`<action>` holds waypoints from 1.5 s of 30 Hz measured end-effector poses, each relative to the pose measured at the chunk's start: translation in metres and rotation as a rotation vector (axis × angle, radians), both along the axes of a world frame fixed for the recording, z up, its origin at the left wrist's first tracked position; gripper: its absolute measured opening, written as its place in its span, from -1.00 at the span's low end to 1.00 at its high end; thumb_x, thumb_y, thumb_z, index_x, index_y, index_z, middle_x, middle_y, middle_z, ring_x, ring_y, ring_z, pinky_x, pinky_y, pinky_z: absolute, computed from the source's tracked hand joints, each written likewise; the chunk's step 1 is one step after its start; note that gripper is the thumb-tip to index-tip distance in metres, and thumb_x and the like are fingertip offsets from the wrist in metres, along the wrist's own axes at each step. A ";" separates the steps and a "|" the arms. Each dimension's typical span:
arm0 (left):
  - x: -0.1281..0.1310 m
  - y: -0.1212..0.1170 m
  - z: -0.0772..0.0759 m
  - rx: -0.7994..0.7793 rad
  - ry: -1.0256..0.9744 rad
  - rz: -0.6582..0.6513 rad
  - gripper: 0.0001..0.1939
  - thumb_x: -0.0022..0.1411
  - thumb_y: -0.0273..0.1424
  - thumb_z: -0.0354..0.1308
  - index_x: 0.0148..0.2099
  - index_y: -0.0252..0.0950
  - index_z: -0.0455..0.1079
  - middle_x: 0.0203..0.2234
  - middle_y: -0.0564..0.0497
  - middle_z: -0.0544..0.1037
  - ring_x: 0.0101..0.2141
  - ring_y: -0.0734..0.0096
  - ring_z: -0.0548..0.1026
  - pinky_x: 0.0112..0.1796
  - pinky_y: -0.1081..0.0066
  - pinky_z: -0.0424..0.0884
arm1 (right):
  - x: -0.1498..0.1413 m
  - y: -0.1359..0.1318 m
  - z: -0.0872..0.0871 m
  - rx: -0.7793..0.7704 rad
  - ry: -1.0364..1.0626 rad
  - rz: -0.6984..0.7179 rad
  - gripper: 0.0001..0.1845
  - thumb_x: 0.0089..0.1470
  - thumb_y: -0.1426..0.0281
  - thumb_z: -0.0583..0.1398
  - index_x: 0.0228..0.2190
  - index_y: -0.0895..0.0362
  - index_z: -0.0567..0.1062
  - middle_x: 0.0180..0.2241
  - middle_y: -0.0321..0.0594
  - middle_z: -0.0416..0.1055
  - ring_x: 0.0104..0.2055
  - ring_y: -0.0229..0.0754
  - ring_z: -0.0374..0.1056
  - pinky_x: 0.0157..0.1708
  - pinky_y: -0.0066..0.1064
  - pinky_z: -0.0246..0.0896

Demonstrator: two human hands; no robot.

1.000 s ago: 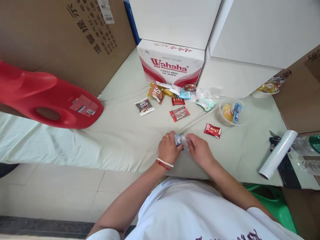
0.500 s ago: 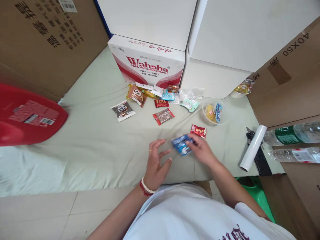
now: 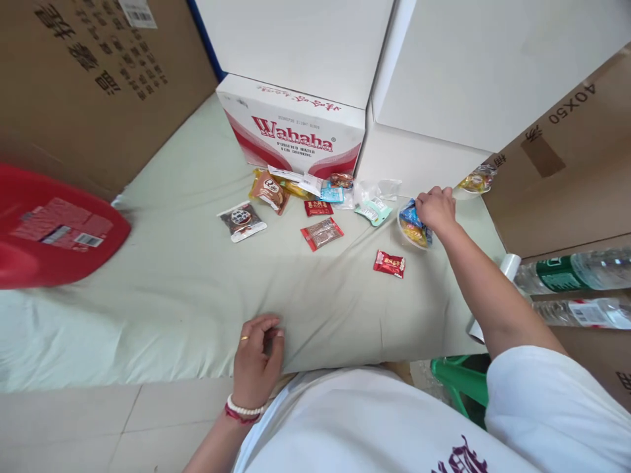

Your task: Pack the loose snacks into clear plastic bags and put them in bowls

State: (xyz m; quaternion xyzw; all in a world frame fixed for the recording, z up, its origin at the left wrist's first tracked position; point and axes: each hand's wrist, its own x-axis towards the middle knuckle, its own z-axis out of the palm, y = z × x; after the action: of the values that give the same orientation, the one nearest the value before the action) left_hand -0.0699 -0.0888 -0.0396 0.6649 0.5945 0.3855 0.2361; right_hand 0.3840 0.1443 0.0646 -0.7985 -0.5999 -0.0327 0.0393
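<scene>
My right hand reaches out to a clear plastic bowl of snacks on the pale green cloth. Its fingers are curled over the bowl's rim, closed on a blue snack packet that lies on the yellow snacks inside. My left hand rests at the cloth's near edge with its fingers loosely curled and nothing in them. A small red packet lies on the cloth between the two hands. Further back lie a red-and-brown packet and a black-and-white packet.
Several more snack packets lie in front of a Wahaha water carton. White boxes and cardboard boxes wall in the back and sides. A red jug lies at left. A cling-film roll, two water bottles and a green stool are at right.
My right hand carried the blue packet from in front of me out to the bowl. My left hand let go of it and drew back to the cloth's near edge, its fingers curling.
</scene>
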 end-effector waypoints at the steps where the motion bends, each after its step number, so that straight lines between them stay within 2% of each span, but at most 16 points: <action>1: 0.002 -0.001 -0.001 0.037 0.036 -0.010 -0.86 0.34 -0.39 0.10 -0.07 -0.23 0.40 -0.13 -0.09 0.49 -0.12 0.25 0.53 -0.14 0.26 0.55 | -0.001 -0.001 -0.001 0.006 -0.072 0.013 -0.63 0.29 0.28 0.08 -0.17 0.25 0.60 0.00 0.22 0.44 0.16 0.27 0.17 0.05 0.11 0.14; 5: 0.009 -0.003 -0.001 0.166 0.099 -0.060 -0.89 0.33 -0.49 0.07 -0.17 -0.22 0.40 -0.23 -0.06 0.52 -0.19 0.31 0.55 -0.14 0.31 0.51 | -0.002 0.005 0.018 0.089 -0.130 0.038 -0.60 0.26 0.26 0.10 -0.09 0.30 0.56 0.01 0.29 0.40 0.14 0.29 0.17 0.03 0.11 0.14; 7: 0.010 -0.003 0.000 0.181 0.094 -0.074 -0.89 0.32 -0.50 0.06 -0.20 -0.22 0.40 -0.25 -0.05 0.52 -0.23 0.33 0.55 -0.18 0.34 0.50 | -0.012 0.015 0.031 0.207 -0.089 0.075 -0.61 0.27 0.30 0.07 -0.10 0.28 0.57 -0.02 0.25 0.42 0.08 0.23 0.24 0.01 0.03 0.17; 9: 0.011 -0.004 0.001 0.171 0.085 -0.078 -0.88 0.31 -0.51 0.06 -0.21 -0.22 0.40 -0.26 -0.05 0.52 -0.25 0.34 0.55 -0.21 0.35 0.50 | -0.034 0.029 0.036 0.216 0.005 0.153 -0.65 0.25 0.37 0.06 -0.13 0.23 0.60 -0.08 0.14 0.49 -0.02 0.10 0.34 -0.02 -0.10 0.22; 11: 0.010 -0.004 0.002 0.164 0.075 -0.074 -0.87 0.31 -0.51 0.05 -0.22 -0.22 0.40 -0.28 -0.05 0.53 -0.26 0.34 0.55 -0.22 0.36 0.50 | -0.064 0.043 0.029 0.060 0.114 0.228 -0.72 0.18 0.40 0.14 -0.20 0.19 0.63 -0.18 0.03 0.54 -0.14 0.00 0.40 -0.09 -0.23 0.26; 14: 0.010 -0.004 0.002 0.147 0.066 -0.075 -0.86 0.30 -0.50 0.04 -0.23 -0.22 0.41 -0.29 -0.05 0.53 -0.26 0.33 0.56 -0.22 0.35 0.50 | -0.105 0.062 0.006 -0.166 0.203 0.205 -0.84 0.00 0.41 0.30 -0.34 0.20 0.65 -0.29 -0.02 0.57 -0.22 -0.05 0.41 -0.16 -0.32 0.26; 18: 0.007 -0.005 0.003 0.098 0.036 -0.084 -0.84 0.31 -0.48 0.02 -0.23 -0.21 0.42 -0.28 -0.06 0.54 -0.25 0.32 0.56 -0.21 0.33 0.51 | -0.126 0.065 -0.011 -0.114 0.218 0.131 -0.83 0.04 0.49 0.22 -0.36 0.22 0.64 -0.30 -0.02 0.58 -0.22 -0.07 0.42 -0.16 -0.33 0.23; 21: 0.002 -0.005 0.004 0.062 -0.038 -0.076 -0.84 0.30 -0.48 0.03 -0.24 -0.22 0.44 -0.28 -0.05 0.55 -0.27 0.33 0.55 -0.23 0.33 0.50 | -0.122 0.037 -0.005 0.064 0.300 0.135 -0.79 0.11 0.45 0.15 -0.37 0.21 0.60 -0.36 -0.10 0.53 -0.27 -0.12 0.37 -0.21 -0.35 0.21; 24: 0.004 -0.004 0.010 0.014 -0.165 -0.045 -0.87 0.32 -0.44 0.06 -0.24 -0.22 0.44 -0.31 -0.04 0.54 -0.28 0.33 0.53 -0.26 0.34 0.49 | -0.126 -0.023 0.000 0.258 0.771 0.161 -0.79 0.09 0.26 0.25 -0.47 0.14 0.51 -0.54 -0.33 0.33 -0.48 -0.26 0.18 -0.42 -0.42 0.10; 27: 0.020 0.003 0.021 -0.068 -0.331 -0.076 -0.88 0.35 -0.36 0.09 -0.23 -0.21 0.44 -0.35 -0.02 0.51 -0.31 0.37 0.50 -0.30 0.38 0.47 | -0.148 -0.098 -0.007 0.073 1.249 0.116 -0.66 -0.02 0.09 0.36 -0.45 0.09 0.47 -0.61 -0.44 0.17 -0.59 -0.34 -0.05 -0.57 -0.46 -0.12; 30: 0.046 0.018 0.033 -0.128 -0.473 -0.157 -0.86 0.31 -0.27 0.17 -0.18 -0.21 0.45 -0.31 -0.03 0.49 -0.29 0.39 0.48 -0.33 0.43 0.47 | -0.177 -0.160 -0.021 -0.087 1.435 0.091 -0.60 -0.10 0.09 0.43 -0.51 0.09 0.44 -0.61 -0.43 0.19 -0.58 -0.36 -0.06 -0.57 -0.47 -0.15; 32: 0.063 0.029 0.038 -0.149 -0.502 -0.244 -0.69 0.19 -0.21 0.31 -0.05 -0.22 0.47 -0.23 -0.06 0.49 -0.25 0.35 0.48 -0.35 0.43 0.46 | -0.193 -0.185 -0.029 -0.144 1.509 0.062 -0.59 -0.10 0.07 0.44 -0.49 0.10 0.44 -0.58 -0.40 0.24 -0.57 -0.36 -0.03 -0.56 -0.47 -0.14; 35: 0.080 0.040 0.040 -0.210 -0.521 -0.322 -0.76 0.22 -0.22 0.28 -0.13 -0.23 0.54 -0.34 -0.02 0.50 -0.34 0.39 0.45 -0.33 0.40 0.41 | -0.203 -0.200 -0.037 -0.219 1.609 0.018 -0.55 -0.10 0.02 0.44 -0.44 0.10 0.47 -0.60 -0.42 0.21 -0.58 -0.36 -0.07 -0.58 -0.48 -0.19; 39: 0.079 0.043 0.035 -0.360 -0.671 -0.329 -0.76 0.25 -0.18 0.25 -0.29 -0.25 0.57 -0.49 0.06 0.47 -0.45 0.46 0.39 -0.36 0.41 0.32 | -0.192 -0.197 -0.035 -0.240 1.724 -0.016 -0.53 -0.11 0.03 0.46 -0.46 0.10 0.44 -0.65 -0.49 0.08 -0.61 -0.40 -0.16 -0.61 -0.50 -0.25; 41: 0.072 0.043 0.031 -0.451 -0.784 -0.260 -0.71 0.20 -0.13 0.29 -0.30 -0.27 0.54 -0.54 0.10 0.44 -0.50 0.50 0.35 -0.41 0.43 0.28 | -0.182 -0.194 -0.033 -0.227 1.774 -0.036 -0.54 -0.10 0.06 0.46 -0.44 0.10 0.44 -0.62 -0.48 0.09 -0.61 -0.41 -0.17 -0.62 -0.52 -0.25; 45: 0.060 0.043 0.027 -0.555 -1.038 -0.016 -0.63 0.10 -0.08 0.37 -0.34 -0.27 0.42 -0.54 0.15 0.42 -0.52 0.57 0.34 -0.44 0.49 0.27 | -0.170 -0.194 -0.035 -0.209 1.798 -0.037 -0.55 -0.03 0.06 0.43 -0.46 0.09 0.38 -0.55 -0.45 0.13 -0.60 -0.41 -0.13 -0.62 -0.52 -0.21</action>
State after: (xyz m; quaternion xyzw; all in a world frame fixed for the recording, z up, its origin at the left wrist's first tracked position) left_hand -0.0098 -0.0459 -0.0128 0.3071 0.4748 0.4886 0.6645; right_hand 0.2140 -0.0497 0.0292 -0.5319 -0.3300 0.6573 0.4197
